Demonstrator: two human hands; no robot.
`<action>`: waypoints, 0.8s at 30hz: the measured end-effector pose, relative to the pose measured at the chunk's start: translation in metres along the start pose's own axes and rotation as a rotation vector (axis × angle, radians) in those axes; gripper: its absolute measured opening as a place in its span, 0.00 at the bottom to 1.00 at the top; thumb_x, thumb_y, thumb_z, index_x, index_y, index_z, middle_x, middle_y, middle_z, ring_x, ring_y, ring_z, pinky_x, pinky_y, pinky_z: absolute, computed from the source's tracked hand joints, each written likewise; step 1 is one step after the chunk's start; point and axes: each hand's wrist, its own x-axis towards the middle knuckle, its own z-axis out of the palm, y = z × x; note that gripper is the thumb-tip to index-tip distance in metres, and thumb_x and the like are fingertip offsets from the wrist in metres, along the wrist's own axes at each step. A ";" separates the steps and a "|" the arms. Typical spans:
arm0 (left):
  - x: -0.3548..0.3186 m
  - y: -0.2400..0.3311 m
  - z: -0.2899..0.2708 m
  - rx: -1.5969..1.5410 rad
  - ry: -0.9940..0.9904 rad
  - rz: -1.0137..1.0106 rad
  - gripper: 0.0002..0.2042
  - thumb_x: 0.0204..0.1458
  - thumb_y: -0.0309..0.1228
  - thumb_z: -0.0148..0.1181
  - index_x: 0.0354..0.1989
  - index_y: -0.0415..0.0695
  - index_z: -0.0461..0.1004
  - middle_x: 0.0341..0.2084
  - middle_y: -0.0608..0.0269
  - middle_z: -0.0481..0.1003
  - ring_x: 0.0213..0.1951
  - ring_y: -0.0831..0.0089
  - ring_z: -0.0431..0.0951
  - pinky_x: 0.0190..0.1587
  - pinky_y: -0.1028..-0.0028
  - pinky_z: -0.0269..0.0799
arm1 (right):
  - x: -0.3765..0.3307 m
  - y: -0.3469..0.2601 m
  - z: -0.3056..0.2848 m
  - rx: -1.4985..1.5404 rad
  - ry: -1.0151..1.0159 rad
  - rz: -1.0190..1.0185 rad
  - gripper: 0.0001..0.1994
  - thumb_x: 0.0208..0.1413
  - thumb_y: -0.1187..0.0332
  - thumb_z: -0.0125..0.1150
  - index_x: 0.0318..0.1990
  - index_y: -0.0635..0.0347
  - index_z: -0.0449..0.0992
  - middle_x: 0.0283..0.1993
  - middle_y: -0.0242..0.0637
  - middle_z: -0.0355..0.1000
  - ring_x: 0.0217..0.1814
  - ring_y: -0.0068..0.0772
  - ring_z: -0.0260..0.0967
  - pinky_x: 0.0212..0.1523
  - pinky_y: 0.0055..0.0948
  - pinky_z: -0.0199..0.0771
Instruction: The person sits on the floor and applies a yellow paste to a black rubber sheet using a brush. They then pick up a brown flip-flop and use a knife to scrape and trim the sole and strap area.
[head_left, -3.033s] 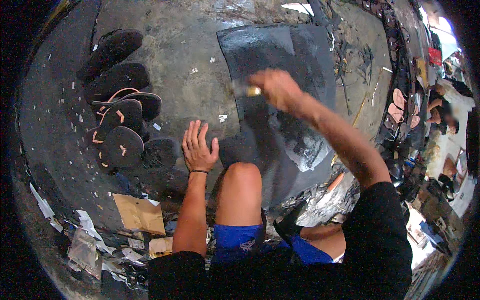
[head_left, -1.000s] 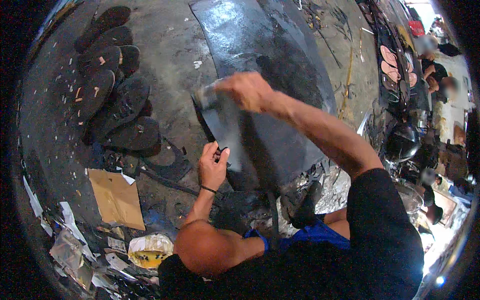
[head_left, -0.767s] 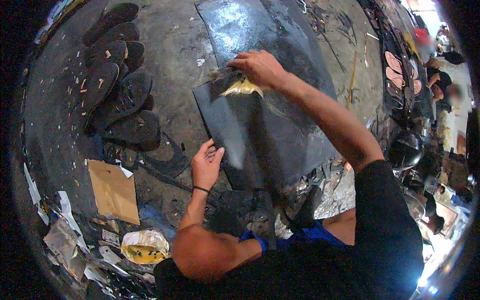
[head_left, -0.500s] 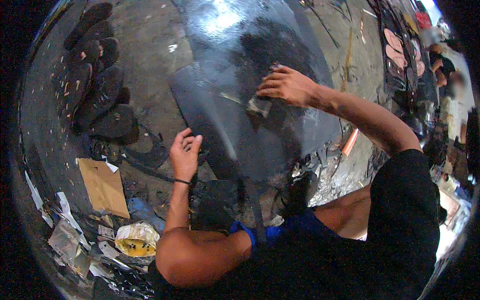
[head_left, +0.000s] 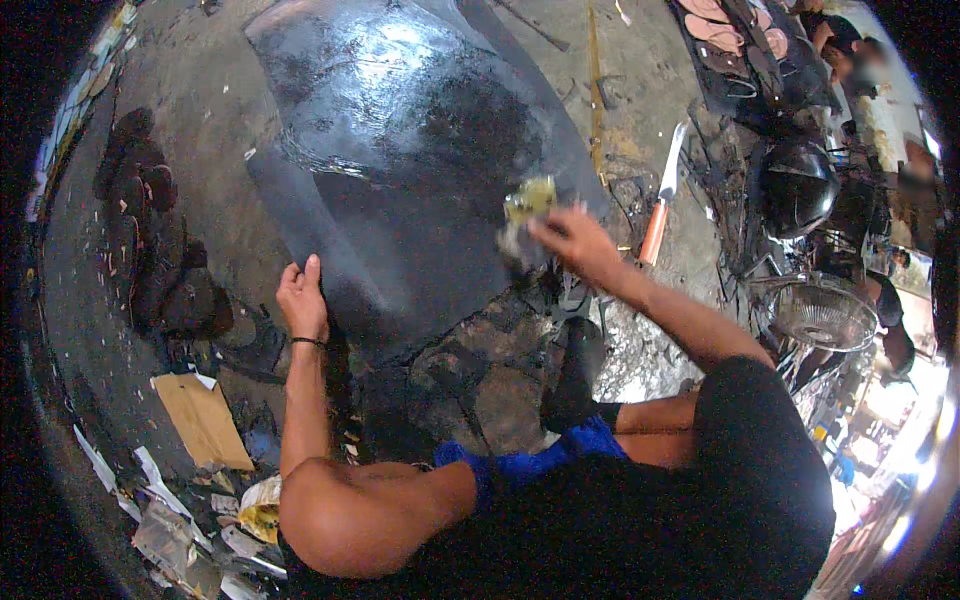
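Note:
A large black rubber-like sheet point(head_left: 420, 250) lies on the floor before me, with a wet, glossy patch in its far part. At its left edge is my left hand point(head_left: 302, 300), fingers curled and thumb pointing up along the border; it seems to pinch the edge, though the contact is partly hidden. Over the sheet's right side, my right hand point(head_left: 578, 245) grips a small yellowish block-like pad point(head_left: 531, 199). Motion smears the pad, so its exact kind does not show.
To the right lies a knife point(head_left: 665, 200) with an orange handle. Dark sole-shaped pieces point(head_left: 150, 240) are piled at left, above brown cardboard point(head_left: 203, 420). A fan cage point(head_left: 825, 312) and a black helmet-like dome point(head_left: 797, 187) stand at right; other people sit beyond, near pink sandals point(head_left: 712, 30).
The view has swung, moving the scene up and leftward. My right hand has drawn the pad toward the sheet's near right side. My left hand stays at the left edge.

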 end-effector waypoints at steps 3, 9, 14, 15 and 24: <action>0.026 0.013 -0.001 -0.111 -0.041 0.051 0.26 0.58 0.36 0.61 0.53 0.22 0.66 0.36 0.60 0.76 0.39 0.76 0.72 0.45 0.76 0.67 | 0.001 -0.031 -0.031 0.011 -0.193 0.245 0.22 0.51 0.74 0.58 0.55 0.48 0.74 0.45 0.44 0.73 0.47 0.50 0.73 0.50 0.43 0.74; 0.037 0.029 -0.006 0.020 -0.280 0.022 0.27 0.56 0.34 0.63 0.57 0.24 0.63 0.41 0.56 0.77 0.44 0.73 0.75 0.48 0.75 0.69 | 0.059 0.021 -0.012 -0.224 0.080 0.940 0.18 0.53 0.56 0.57 0.42 0.61 0.78 0.41 0.54 0.76 0.45 0.60 0.74 0.47 0.52 0.74; -0.026 -0.023 -0.026 0.049 -0.294 0.154 0.29 0.51 0.29 0.65 0.61 0.36 0.63 0.41 0.48 0.76 0.38 0.69 0.78 0.42 0.70 0.75 | 0.116 -0.031 0.013 -0.043 -0.005 1.144 0.23 0.51 0.52 0.59 0.43 0.65 0.77 0.45 0.55 0.76 0.49 0.59 0.74 0.50 0.50 0.74; -0.030 -0.029 -0.022 0.100 -0.265 0.203 0.29 0.51 0.28 0.65 0.61 0.36 0.63 0.42 0.48 0.76 0.39 0.68 0.78 0.42 0.69 0.75 | 0.130 -0.038 0.019 -0.056 0.058 1.143 0.23 0.50 0.51 0.60 0.43 0.66 0.77 0.46 0.55 0.76 0.49 0.58 0.74 0.51 0.49 0.74; -0.038 -0.029 -0.022 -0.250 -0.389 0.051 0.28 0.52 0.23 0.62 0.62 0.36 0.61 0.44 0.51 0.75 0.45 0.68 0.77 0.41 0.72 0.76 | 0.315 -0.090 0.041 0.069 -0.010 0.978 0.22 0.46 0.55 0.62 0.39 0.68 0.78 0.43 0.54 0.77 0.46 0.51 0.77 0.47 0.43 0.77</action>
